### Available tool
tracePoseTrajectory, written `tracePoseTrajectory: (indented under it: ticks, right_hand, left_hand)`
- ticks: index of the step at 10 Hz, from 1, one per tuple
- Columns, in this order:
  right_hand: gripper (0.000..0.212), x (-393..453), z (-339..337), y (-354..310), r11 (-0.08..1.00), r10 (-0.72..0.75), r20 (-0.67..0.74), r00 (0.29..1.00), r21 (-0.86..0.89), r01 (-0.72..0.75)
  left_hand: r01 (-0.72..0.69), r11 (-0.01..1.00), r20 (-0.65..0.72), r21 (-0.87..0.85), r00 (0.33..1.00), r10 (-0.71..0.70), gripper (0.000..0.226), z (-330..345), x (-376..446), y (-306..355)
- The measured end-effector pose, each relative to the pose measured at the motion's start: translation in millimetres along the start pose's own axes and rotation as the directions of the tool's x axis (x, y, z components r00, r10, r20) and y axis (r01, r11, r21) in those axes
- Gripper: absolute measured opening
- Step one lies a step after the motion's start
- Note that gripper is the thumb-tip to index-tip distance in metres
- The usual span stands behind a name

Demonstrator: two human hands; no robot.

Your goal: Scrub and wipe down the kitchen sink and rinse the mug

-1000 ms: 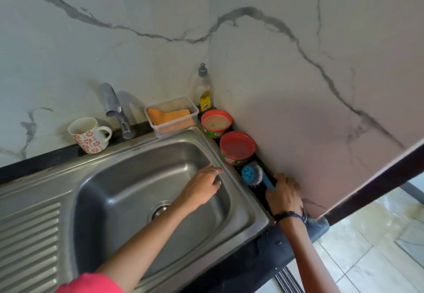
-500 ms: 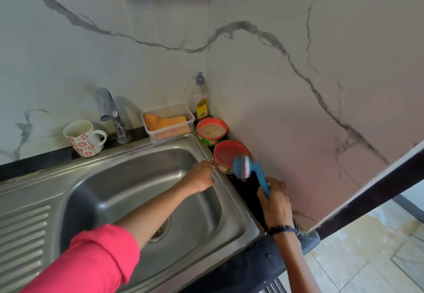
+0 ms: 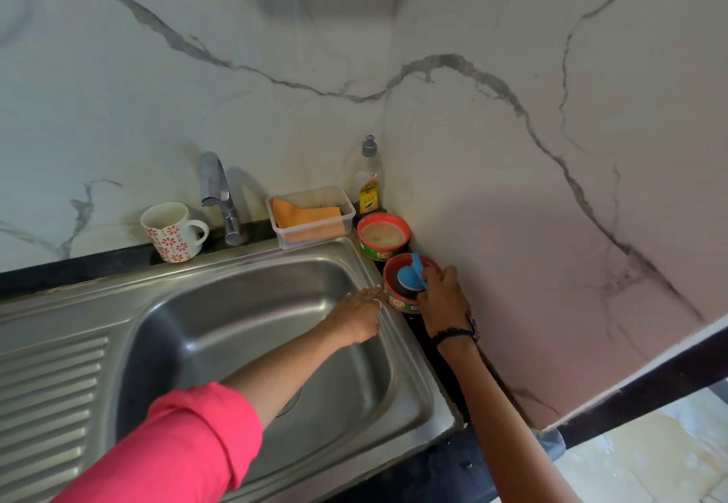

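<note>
Nearest, at lower centre of the frame, the stainless sink (image 3: 118, 329) lies bare, and the left hand (image 3: 360, 315) rests flat with straight fingers on its right rim, likely as a brace. Just beyond, the right hand (image 3: 441, 297) has its grip closed on a blue scrub brush (image 3: 409, 276), pressing it into the nearer red soap tub (image 3: 394, 297), seemingly to load it. Farther back, upper left of the basin beside the tap (image 3: 218, 195), the mug (image 3: 173, 230) stands upright on the dark surface (image 3: 78, 272).
</note>
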State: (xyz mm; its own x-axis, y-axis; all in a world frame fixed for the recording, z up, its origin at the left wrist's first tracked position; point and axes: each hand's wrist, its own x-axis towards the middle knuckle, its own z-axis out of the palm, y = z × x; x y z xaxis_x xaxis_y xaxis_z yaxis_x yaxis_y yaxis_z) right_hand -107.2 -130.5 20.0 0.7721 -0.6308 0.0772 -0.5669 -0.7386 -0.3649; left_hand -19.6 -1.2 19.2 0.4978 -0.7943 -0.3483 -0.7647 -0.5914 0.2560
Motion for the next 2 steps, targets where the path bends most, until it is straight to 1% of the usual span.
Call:
tracePoseTrajectory:
  ticks: [2]
  right_hand:
    - [0.041, -8.5, 22.5, 10.7, 0.997, -0.043, -0.075, 0.996, -0.070, 0.038]
  left_hand:
    - [0.016, 0.995, -0.083, -0.098, 0.996, -0.024, 0.069, 1.7, -13.5, -13.5]
